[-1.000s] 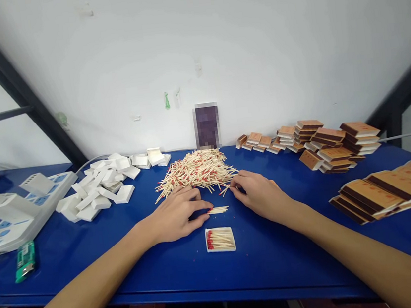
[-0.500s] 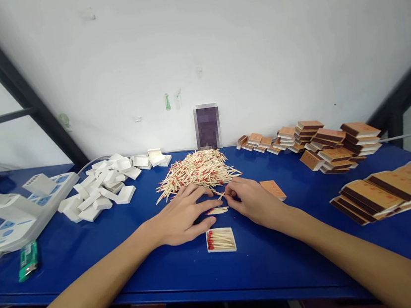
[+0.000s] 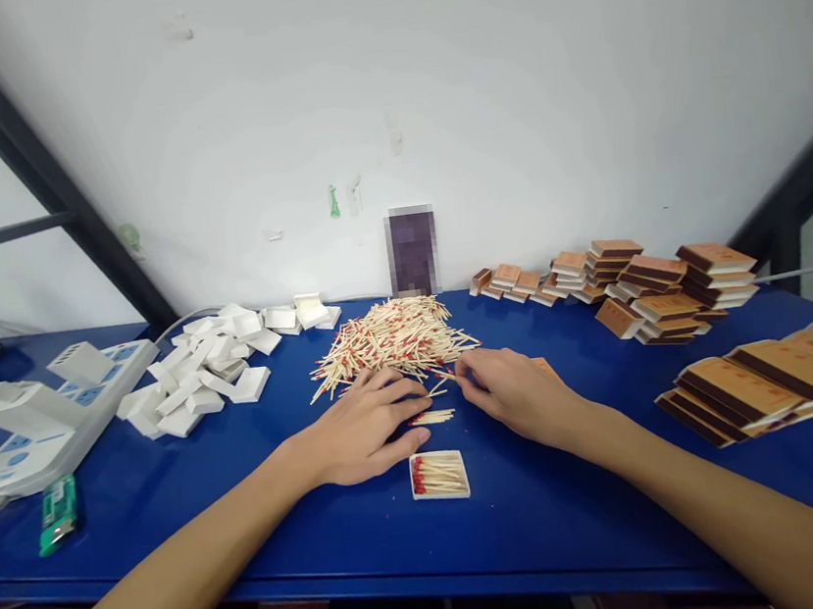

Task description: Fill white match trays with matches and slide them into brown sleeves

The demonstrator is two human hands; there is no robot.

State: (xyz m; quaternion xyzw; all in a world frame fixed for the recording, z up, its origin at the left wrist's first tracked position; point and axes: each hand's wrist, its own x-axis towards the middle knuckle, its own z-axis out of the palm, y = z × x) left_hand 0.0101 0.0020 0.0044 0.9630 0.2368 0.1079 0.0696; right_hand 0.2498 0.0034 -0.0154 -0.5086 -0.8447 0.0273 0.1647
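A heap of red-tipped matches (image 3: 388, 338) lies mid-table on the blue table (image 3: 332, 541). My left hand (image 3: 363, 430) rests flat, fingers stretched out, its fingertips touching a small aligned bunch of matches (image 3: 436, 416). My right hand (image 3: 517, 392) is at the heap's near right edge, thumb and forefinger pinched on a match (image 3: 447, 375). A small white tray part-filled with matches (image 3: 438, 475) sits just in front of both hands. An orange matchbox sleeve (image 3: 543, 363) is mostly hidden behind my right hand.
Empty white trays (image 3: 197, 375) are piled at the left. Stacks of orange-brown sleeves (image 3: 660, 288) and a flat row of sleeves (image 3: 757, 382) are on the right. A white power strip (image 3: 35, 419) and green lighter (image 3: 57, 513) lie far left. A blurred dark object (image 3: 413, 249) leans against the wall.
My right hand moved toward my left hand and the small bunch, then back to the heap's edge, covering the orange sleeve again. My left hand shifted only slightly.
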